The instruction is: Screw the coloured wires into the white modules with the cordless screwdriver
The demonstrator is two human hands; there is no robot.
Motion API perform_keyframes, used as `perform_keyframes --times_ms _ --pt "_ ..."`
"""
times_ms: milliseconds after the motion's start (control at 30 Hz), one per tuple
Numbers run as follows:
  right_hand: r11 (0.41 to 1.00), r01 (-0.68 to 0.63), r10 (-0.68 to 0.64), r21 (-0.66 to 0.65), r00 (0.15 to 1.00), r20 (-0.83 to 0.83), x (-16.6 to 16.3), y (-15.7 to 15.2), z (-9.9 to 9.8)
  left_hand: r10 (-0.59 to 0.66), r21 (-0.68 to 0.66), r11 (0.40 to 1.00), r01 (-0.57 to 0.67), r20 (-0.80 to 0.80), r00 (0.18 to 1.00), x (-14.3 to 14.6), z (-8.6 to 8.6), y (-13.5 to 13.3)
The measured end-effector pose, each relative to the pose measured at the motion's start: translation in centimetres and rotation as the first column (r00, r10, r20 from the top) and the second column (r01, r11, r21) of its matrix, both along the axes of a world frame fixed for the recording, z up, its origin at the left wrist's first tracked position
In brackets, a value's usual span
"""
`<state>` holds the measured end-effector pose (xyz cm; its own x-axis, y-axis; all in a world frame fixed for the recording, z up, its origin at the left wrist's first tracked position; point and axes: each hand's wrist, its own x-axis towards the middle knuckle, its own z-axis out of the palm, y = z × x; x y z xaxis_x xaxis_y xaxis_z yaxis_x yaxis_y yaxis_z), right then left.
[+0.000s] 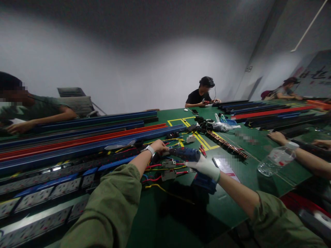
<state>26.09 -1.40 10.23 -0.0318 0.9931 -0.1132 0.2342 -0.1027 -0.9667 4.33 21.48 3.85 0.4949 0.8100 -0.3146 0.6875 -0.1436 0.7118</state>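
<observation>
My right hand [205, 167], in a white glove, grips a blue cordless drill [190, 155] whose nose points left over the green table [181, 220]. My left hand [159, 146], bare with a pale wrist watch, rests with curled fingers on a small grey part at the drill's tip; the grip itself is hidden. Grey breaker-like modules [168, 175] with red, yellow and blue wires [155, 179] lie just below both hands. A long power strip [64, 186] with white sockets runs off to the left.
Long blue, red and black rails [77, 141] lie along the table's left side, more rails [269, 112] at the far right. A plastic water bottle [276, 159] lies on its side by another person's forearm [305, 160]. Other people sit at the left, far end and right.
</observation>
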Motion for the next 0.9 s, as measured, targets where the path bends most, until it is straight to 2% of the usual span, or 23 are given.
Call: perform_keyframes --times_ms 167,467,700,900 --pt "1.0 -0.02 0.02 -0.001 1.0 -0.023 -0.4 0.9 -0.4 0.045 -0.028 0.999 -0.045 -0.002 0.999 0.4 0.0 0.0" --pt "0.993 -0.104 0.101 0.051 0.993 0.059 -0.2 1.8 -1.4 0.047 0.033 0.998 -0.046 -0.021 0.999 0.7 -0.1 0.1" --pt "0.996 -0.084 0.084 0.005 0.996 -0.014 -0.9 1.4 -1.6 0.04 0.063 0.997 -0.037 -0.037 0.999 0.9 -0.7 0.5" --pt "0.999 -0.05 0.05 0.01 0.998 0.03 -1.1 1.4 -1.9 0.03 0.035 0.999 -0.03 -0.001 1.0 0.7 -1.0 0.7"
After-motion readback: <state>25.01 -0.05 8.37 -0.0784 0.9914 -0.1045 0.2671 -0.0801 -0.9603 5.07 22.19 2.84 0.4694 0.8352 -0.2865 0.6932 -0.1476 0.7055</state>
